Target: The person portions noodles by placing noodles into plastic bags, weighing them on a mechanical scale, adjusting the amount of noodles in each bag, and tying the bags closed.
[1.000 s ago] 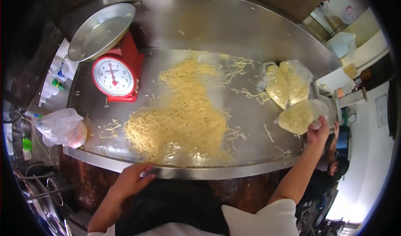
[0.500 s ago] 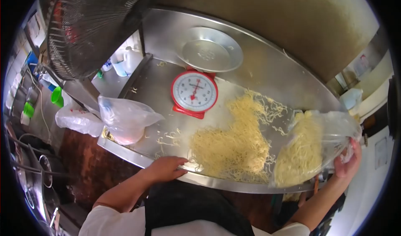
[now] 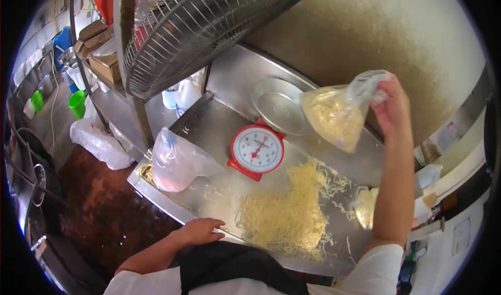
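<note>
One noodle bag (image 3: pixel 336 116), one scale (image 3: pixel 258 149)

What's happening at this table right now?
The person's right hand holds a clear bag of noodles up by its gathered top, close to the metal pan of the red scale; whether they touch is unclear. The left hand is at the near edge of the table. Loose noodles lie spread beside the scale.

Open room over noodles (image 3: pixel 284 216), between scale (image 3: pixel 258 150) and right forearm (image 3: pixel 393 190)
</note>
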Motion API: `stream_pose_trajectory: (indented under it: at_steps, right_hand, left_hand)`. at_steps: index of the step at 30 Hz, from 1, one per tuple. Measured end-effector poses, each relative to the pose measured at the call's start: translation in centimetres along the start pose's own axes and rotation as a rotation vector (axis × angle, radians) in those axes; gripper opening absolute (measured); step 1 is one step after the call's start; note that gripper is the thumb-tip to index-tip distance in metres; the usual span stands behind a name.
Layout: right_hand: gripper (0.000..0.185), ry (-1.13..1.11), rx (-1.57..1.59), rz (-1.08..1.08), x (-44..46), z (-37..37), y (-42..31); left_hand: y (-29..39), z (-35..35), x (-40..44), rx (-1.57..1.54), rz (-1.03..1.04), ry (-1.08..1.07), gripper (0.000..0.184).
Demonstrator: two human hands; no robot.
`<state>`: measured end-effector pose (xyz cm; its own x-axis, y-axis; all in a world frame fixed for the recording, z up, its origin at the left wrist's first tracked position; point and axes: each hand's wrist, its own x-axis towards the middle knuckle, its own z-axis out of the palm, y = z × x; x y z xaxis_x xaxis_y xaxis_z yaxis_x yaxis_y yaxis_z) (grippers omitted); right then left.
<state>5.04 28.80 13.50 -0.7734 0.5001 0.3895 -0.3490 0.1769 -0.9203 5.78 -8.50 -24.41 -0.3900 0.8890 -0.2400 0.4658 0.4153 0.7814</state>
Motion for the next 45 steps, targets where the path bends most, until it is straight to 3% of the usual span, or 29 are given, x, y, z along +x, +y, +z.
stream_pose_trajectory:
  at_steps: [2,9,14,15,18,19,22,24,28,31,35,37,39,43,45]
  right_hand:
    - [0.012,-0.091,0.006,0.004,3.0,0.1,2.8]
    - [0.013,-0.049,-0.014,0.153,7.2,2.9,12.7]
    - [0.005,-0.057,-0.074,0.156,6.0,3.7,13.7]
    - [0.016,-0.042,-0.211,0.171,6.0,3.3,13.5]
    - [0.031,-0.021,-0.516,0.035,4.6,2.4,12.6]
    - [0.041,-0.025,-0.751,-0.107,4.7,1.0,12.8]
    - [0.039,0.057,-0.762,-0.458,1.7,-2.6,12.6]
    - [0.035,0.111,-0.669,-0.373,-2.2,-4.5,12.0]
    - [0.022,0.07,-0.615,-0.009,-7.7,-9.6,14.2]
    - [0.018,0.065,-0.604,0.087,-8.7,-10.2,14.3]
    - [0.016,0.025,-0.515,0.021,-8.5,-7.8,12.0]
    - [0.016,-0.018,-0.535,-0.049,-8.0,-6.0,11.2]
    - [0.016,-0.057,-0.576,-0.104,-7.5,-3.9,10.1]
    - [0.019,-0.116,-0.669,-0.158,-5.9,-1.1,9.4]
    - [0.02,-0.141,-0.707,-0.141,-4.6,-0.3,10.1]
  left_hand:
    - [-0.5,0.3,-0.2,-0.003,-0.022,0.011,0.054]
    - [0.3,-0.4,-1.8,-0.088,-0.112,0.188,0.048]
    - [1.0,0.0,-1.9,-0.084,-0.173,0.146,0.047]
    - [1.2,0.2,-1.7,-0.079,-0.173,0.127,0.047]
    - [1.6,0.5,-0.9,-0.022,-0.078,0.08,0.047]
    - [1.9,0.4,-0.6,-0.025,-0.066,0.06,0.046]
    - [2.8,0.2,0.2,-0.001,-0.031,0.054,0.045]
    - [2.6,0.4,0.9,0.027,-0.005,0.044,0.046]
    - [3.5,0.0,2.2,0.048,0.005,-0.011,0.042]
    - [3.9,-1.2,4.5,-0.486,0.015,0.06,0.035]
    - [10.1,-8.8,8.0,-0.8,0.216,0.418,0.029]
    - [13.5,-12.0,9.4,-0.773,0.422,0.597,0.027]
    - [15.7,-14.4,12.0,-0.652,0.527,0.73,0.03]
    - [20.1,-17.8,18.9,-0.017,0.648,1.156,0.046]
    - [20.8,-18.4,23.1,0.245,0.618,1.256,0.049]
